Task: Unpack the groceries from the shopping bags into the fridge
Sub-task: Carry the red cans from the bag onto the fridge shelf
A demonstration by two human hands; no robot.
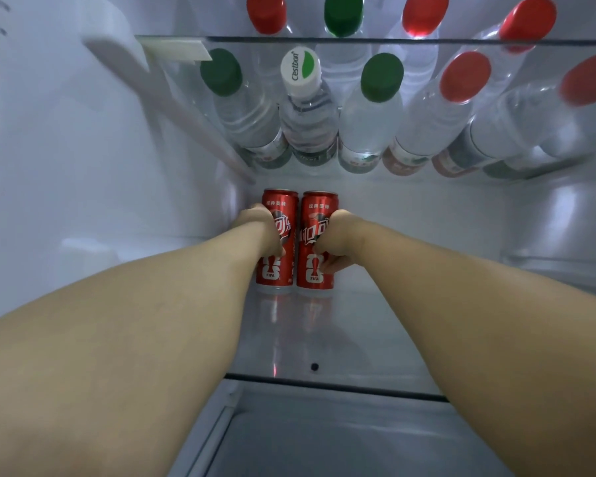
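At the rear left of the fridge's glass shelf (pixel 358 332), the left can (pixel 278 204) and the right can (pixel 319 206), both red cola tins, are stood upright just beside each other, long axes vertical. The left can is held by the left hand (pixel 265 228) and the right can by the right hand (pixel 339 235). Each grip is clamped round the can's middle, with fingers curled across the printed face. Each can lies straight ahead of its own hand at full reach, so neither hand is nearer. Reflections directly beneath suggest that the bases are set down, though this cannot be told for certain. Release is judged to call for the fingers to be drawn straight back, since the cans nearly touch and the left one is close to the side wall (pixel 83 166). Overhead, water bottles (pixel 307 122) with green, red and white caps are seen on the upper shelf (pixel 358 39), well clear of the hands.
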